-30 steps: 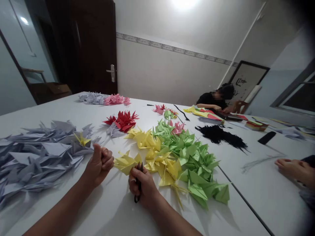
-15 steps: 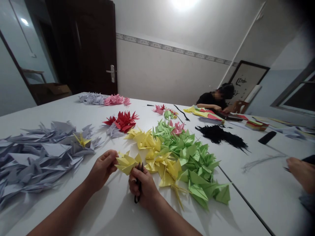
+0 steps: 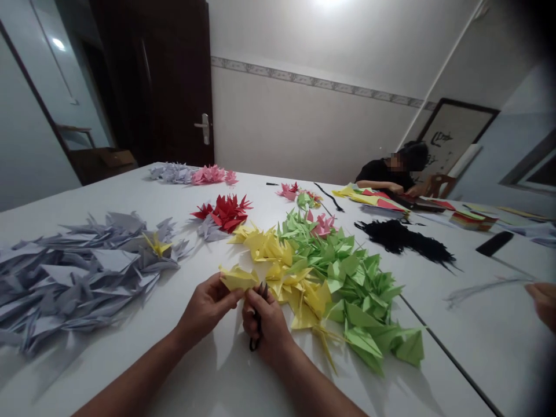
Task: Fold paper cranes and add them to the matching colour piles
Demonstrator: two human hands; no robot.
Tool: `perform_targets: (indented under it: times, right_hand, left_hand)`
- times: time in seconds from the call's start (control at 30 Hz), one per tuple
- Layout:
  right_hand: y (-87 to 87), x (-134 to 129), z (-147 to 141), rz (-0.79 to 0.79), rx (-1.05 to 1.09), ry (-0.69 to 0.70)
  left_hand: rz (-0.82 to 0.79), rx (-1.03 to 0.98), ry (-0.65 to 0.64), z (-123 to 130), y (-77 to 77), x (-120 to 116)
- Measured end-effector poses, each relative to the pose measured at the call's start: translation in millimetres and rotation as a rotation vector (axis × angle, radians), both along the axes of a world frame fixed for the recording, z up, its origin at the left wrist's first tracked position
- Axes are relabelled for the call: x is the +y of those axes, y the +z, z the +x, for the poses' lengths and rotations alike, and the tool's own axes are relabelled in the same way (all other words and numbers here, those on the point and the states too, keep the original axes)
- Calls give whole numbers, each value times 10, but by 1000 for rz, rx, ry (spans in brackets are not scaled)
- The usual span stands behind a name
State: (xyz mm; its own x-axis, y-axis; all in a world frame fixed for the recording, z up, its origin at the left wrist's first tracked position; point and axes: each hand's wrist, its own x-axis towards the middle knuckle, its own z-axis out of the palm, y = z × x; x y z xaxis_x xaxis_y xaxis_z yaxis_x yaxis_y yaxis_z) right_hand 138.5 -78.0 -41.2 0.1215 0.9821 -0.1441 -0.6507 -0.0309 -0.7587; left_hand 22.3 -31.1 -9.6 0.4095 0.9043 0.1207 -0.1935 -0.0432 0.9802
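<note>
My left hand (image 3: pixel 206 308) pinches a folded yellow paper crane (image 3: pixel 234 278) by its edge, close to my right hand (image 3: pixel 266 324). That hand grips small black scissors (image 3: pixel 256 330), their blades pointing up and their handle loop showing below my fist. Just beyond my hands lies a heap of yellow paper cranes (image 3: pixel 278 255), which runs into a larger heap of green paper cranes (image 3: pixel 356 284). A grey paper crane heap (image 3: pixel 73 278) with one yellow crane on it lies to my left.
The white table (image 3: pixel 108 365) holds red (image 3: pixel 223 212) and pink (image 3: pixel 209 175) paper pieces, a black fringe (image 3: pixel 402 237), and stacked coloured paper (image 3: pixel 471 220). A seated person (image 3: pixel 384 174) works at the far end. Another person's hand (image 3: pixel 542 304) reaches in at right.
My left hand has opened from a fist, taken the yellow crane, and moved right beside my right hand. The other person's hand has drawn further right. The whole view has shifted slightly.
</note>
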Motion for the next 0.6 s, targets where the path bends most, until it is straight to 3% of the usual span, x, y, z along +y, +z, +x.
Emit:
perform_targets:
  times: [0.17, 0.33, 0.6]
  right_hand:
    - [2, -47, -23, 3, -44, -22]
    - [32, -105, -41, -15, -150, 3]
    - [0, -102, -38, -35, -186, -59]
  left_hand:
    - [-193, -35, 116, -43, -38, 87]
    - [-376, -186, 56, -66, -59, 143]
    - [-240, -48, 4, -37, -88, 97]
